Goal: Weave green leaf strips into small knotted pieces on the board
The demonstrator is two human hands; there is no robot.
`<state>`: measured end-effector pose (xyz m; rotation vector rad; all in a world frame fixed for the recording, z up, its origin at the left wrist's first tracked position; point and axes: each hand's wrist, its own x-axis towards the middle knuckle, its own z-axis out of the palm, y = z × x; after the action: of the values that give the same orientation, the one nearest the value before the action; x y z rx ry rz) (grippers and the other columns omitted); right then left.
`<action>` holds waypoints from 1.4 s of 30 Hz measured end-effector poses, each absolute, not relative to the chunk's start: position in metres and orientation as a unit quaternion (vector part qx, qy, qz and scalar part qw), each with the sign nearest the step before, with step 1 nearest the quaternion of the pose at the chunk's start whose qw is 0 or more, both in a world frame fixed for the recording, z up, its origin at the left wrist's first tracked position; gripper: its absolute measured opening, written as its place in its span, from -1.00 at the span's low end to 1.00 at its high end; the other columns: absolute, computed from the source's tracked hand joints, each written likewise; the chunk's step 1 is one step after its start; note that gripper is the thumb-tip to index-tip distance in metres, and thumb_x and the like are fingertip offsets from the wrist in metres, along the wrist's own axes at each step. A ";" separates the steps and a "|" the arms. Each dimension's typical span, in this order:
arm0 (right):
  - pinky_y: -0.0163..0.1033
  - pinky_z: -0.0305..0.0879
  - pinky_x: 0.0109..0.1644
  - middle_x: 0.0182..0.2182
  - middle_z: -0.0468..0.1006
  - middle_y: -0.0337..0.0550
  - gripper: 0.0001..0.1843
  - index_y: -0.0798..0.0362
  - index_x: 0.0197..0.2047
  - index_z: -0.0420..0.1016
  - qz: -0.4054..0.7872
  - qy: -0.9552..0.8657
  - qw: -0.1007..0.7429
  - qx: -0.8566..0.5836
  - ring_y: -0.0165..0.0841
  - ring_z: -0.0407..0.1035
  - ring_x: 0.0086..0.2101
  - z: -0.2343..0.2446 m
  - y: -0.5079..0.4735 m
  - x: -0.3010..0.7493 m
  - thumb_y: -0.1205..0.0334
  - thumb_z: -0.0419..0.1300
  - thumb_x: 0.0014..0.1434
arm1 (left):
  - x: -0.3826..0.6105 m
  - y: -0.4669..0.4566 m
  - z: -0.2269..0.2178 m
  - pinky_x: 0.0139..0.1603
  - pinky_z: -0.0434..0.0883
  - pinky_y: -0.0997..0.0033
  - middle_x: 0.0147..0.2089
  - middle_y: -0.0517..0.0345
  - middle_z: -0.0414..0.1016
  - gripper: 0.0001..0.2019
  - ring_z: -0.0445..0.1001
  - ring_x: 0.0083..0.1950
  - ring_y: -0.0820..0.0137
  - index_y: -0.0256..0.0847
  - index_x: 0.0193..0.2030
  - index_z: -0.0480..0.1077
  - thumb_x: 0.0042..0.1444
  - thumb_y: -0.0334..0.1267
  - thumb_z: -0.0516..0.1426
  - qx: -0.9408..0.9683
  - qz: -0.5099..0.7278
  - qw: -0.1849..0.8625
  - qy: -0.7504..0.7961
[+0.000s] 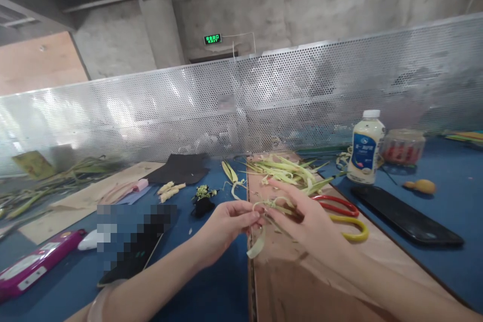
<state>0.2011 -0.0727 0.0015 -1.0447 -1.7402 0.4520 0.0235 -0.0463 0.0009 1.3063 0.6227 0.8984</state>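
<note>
Between my two hands is a thin pale-green plant strip (257,244), looped at the top with one end hanging down. My left hand (236,219) pinches it between thumb and fingers. My right hand (302,211) grips the same strip from the other side, its fingers bent round it. Just beyond my right hand lies a heap of pale-green leaf strips (290,168) on the brown board (279,282). Scissors with red and yellow handles (356,231) rest to the right of that hand, their blades hidden.
Right of the board are a bottle (365,148), a black phone (407,216), a small gourd (424,186) and a clear jar (403,146). On the left lie a dark phone (130,261), a purple power strip (41,261) and ginger-like pieces (171,191). A perforated metal screen (169,110) stands behind.
</note>
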 end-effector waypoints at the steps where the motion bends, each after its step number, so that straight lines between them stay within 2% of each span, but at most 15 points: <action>1: -0.22 0.36 -0.20 -0.30 0.50 -0.16 -0.52 -0.01 0.09 0.19 0.198 -0.720 0.506 -0.431 -0.35 0.40 -0.33 0.001 -0.072 0.201 0.15 0.11 0.09 | 0.024 -0.046 0.001 -0.44 0.20 0.57 -0.40 0.08 0.49 -0.83 0.33 -0.46 0.55 -0.31 -0.33 0.48 -0.08 -0.28 0.22 0.580 0.400 0.651 0.283; 4: -0.22 0.36 -0.23 -0.36 0.48 -0.17 -0.56 0.00 0.06 0.22 0.221 -0.716 0.507 -0.426 -0.35 0.40 -0.34 0.000 -0.072 0.201 0.14 0.10 0.09 | 0.025 -0.047 0.001 -0.46 0.19 0.58 -0.42 0.13 0.48 -0.83 0.31 -0.47 0.56 -0.30 -0.36 0.48 -0.11 -0.27 0.24 0.597 0.415 0.614 0.307; 9: -0.21 0.36 -0.23 -0.33 0.45 -0.18 -0.57 -0.03 0.05 0.22 0.253 -0.707 0.500 -0.432 -0.35 0.38 -0.32 0.000 -0.076 0.200 0.17 0.10 0.09 | 0.026 -0.051 0.003 -0.26 0.26 0.52 -0.43 0.18 0.49 -0.89 0.39 -0.36 0.49 -0.29 -0.47 0.44 -0.16 -0.31 0.25 0.610 0.431 0.587 0.314; 16: -0.13 0.32 -0.10 -0.11 0.41 -0.15 -0.36 -0.13 0.15 0.07 0.263 -0.730 0.456 -0.435 -0.26 0.34 -0.14 0.001 -0.084 0.195 0.10 0.19 0.02 | 0.028 -0.052 0.001 -0.41 0.26 0.55 -0.56 0.25 0.41 -0.86 0.31 -0.51 0.56 -0.30 -0.55 0.39 -0.14 -0.29 0.25 0.594 0.446 0.584 0.327; 20: -0.10 0.29 -0.03 -0.05 0.39 -0.15 -0.39 -0.14 0.16 0.04 0.262 -0.732 0.453 -0.435 -0.26 0.32 -0.08 0.002 -0.085 0.196 0.14 0.15 0.06 | 0.029 -0.056 0.002 -0.40 0.33 0.47 -0.54 0.24 0.41 -0.85 0.35 -0.52 0.52 -0.30 -0.48 0.37 -0.14 -0.28 0.24 0.586 0.439 0.601 0.321; 23: -0.11 0.23 0.04 0.05 0.31 -0.17 -0.35 -0.15 0.15 0.05 0.274 -0.728 0.463 -0.425 -0.26 0.26 -0.01 0.001 -0.086 0.196 0.15 0.19 0.02 | 0.030 -0.058 0.003 -0.39 0.34 0.49 -0.51 0.24 0.42 -0.83 0.37 -0.49 0.53 -0.30 -0.45 0.35 -0.15 -0.30 0.25 0.577 0.454 0.591 0.335; 26: -0.14 0.30 -0.02 -0.04 0.39 -0.17 -0.32 -0.13 0.17 0.02 0.295 -0.727 0.459 -0.418 -0.28 0.33 -0.09 -0.001 -0.087 0.193 0.18 0.20 0.01 | 0.030 -0.059 0.004 -0.38 0.34 0.52 -0.52 0.25 0.40 -0.82 0.36 -0.47 0.55 -0.30 -0.44 0.34 -0.14 -0.30 0.25 0.575 0.465 0.579 0.343; 31: -0.19 0.38 -0.12 -0.19 0.47 -0.19 -0.43 -0.11 0.15 0.04 0.293 -0.731 0.464 -0.405 -0.33 0.40 -0.20 -0.002 -0.084 0.190 0.24 0.11 0.08 | 0.028 -0.057 0.002 -0.37 0.34 0.48 -0.51 0.23 0.41 -0.81 0.35 -0.47 0.53 -0.29 -0.42 0.32 -0.13 -0.27 0.24 0.588 0.463 0.574 0.333; 35: -0.13 0.36 -0.09 -0.16 0.46 -0.15 -0.46 -0.09 0.15 0.08 0.241 -0.744 0.466 -0.415 -0.27 0.38 -0.16 -0.002 -0.082 0.192 0.24 0.10 0.09 | 0.027 -0.054 0.001 -0.60 0.13 0.63 -0.56 0.28 0.34 -0.81 0.20 -0.57 0.61 -0.29 -0.43 0.33 -0.14 -0.26 0.24 0.599 0.465 0.551 0.348; 37: -0.12 0.36 -0.09 -0.16 0.46 -0.15 -0.48 -0.08 0.13 0.11 0.221 -0.743 0.473 -0.419 -0.27 0.38 -0.17 -0.003 -0.080 0.192 0.25 0.10 0.09 | 0.027 -0.053 0.001 -0.64 0.00 0.63 -0.57 0.32 0.30 -0.80 0.10 -0.61 0.65 -0.28 -0.44 0.33 -0.15 -0.24 0.24 0.600 0.462 0.544 0.361; 42: -0.20 0.39 -0.20 -0.26 0.47 -0.20 -0.53 -0.06 0.11 0.13 0.250 -0.729 0.489 -0.408 -0.35 0.40 -0.28 -0.007 -0.076 0.193 0.26 0.08 0.11 | 0.027 -0.053 0.003 -0.63 -0.02 0.60 -0.65 0.36 0.19 -0.78 0.04 -0.64 0.65 -0.28 -0.44 0.34 -0.14 -0.18 0.23 0.634 0.442 0.497 0.394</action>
<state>0.1930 -0.0761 -0.0074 -0.9916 -1.7715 0.6073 0.0274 -0.0527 0.0031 1.5365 0.9533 1.0716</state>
